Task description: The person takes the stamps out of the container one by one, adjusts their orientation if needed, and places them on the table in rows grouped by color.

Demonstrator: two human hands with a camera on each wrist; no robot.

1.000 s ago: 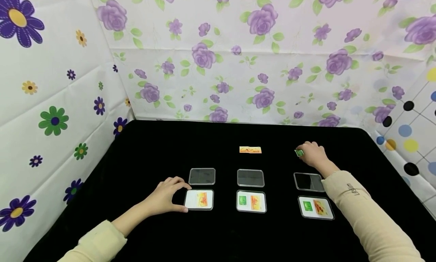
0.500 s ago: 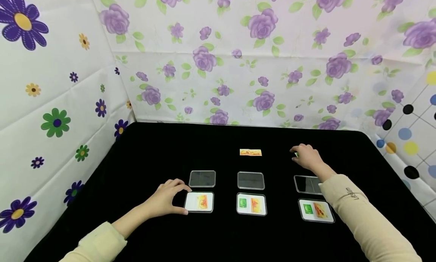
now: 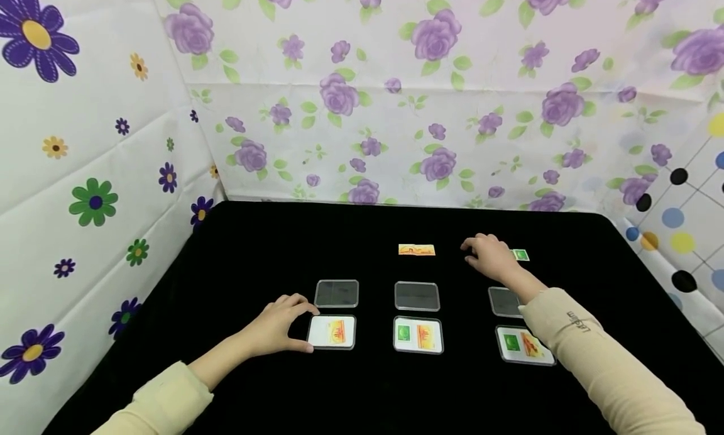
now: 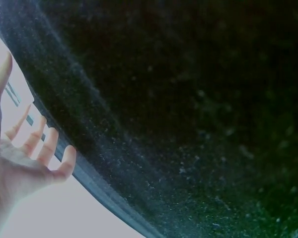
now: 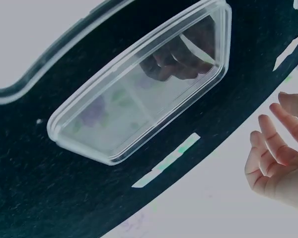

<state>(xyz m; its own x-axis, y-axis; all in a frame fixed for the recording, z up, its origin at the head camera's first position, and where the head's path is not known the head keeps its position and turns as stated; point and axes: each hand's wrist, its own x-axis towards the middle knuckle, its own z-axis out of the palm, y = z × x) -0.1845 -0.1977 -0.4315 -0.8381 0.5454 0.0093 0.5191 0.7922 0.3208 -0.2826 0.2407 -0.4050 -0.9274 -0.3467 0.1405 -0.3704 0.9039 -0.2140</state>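
My left hand (image 3: 277,327) spans the short side of the left clear plastic case (image 3: 354,332), index fingertip and thumb at its corners. A white card (image 3: 319,332) with an orange stamp lies inside. In the left wrist view, the hand's (image 4: 30,158) fingers are loosely bent. My right hand (image 3: 488,258) hovers at the back, fingers loosely curled with nothing visible in them. It is between an orange stamp strip (image 3: 416,249) and a green stamp strip (image 3: 521,254), partly hidden behind the hand. The right wrist view shows the green strip (image 5: 166,161) beside a case (image 5: 109,114).
Dark clear cases lie at left (image 3: 336,293), middle (image 3: 416,296) and right (image 3: 502,302) in the rear row. In front, the middle case (image 3: 418,352) and right case (image 3: 523,362) each hold a card with green and orange stamps. Patterned cloth walls surround the black table (image 3: 362,397).
My right hand has come off the green stamp strip and moved left toward the orange strip; the green strip's right end is now uncovered. My left hand stays in place.
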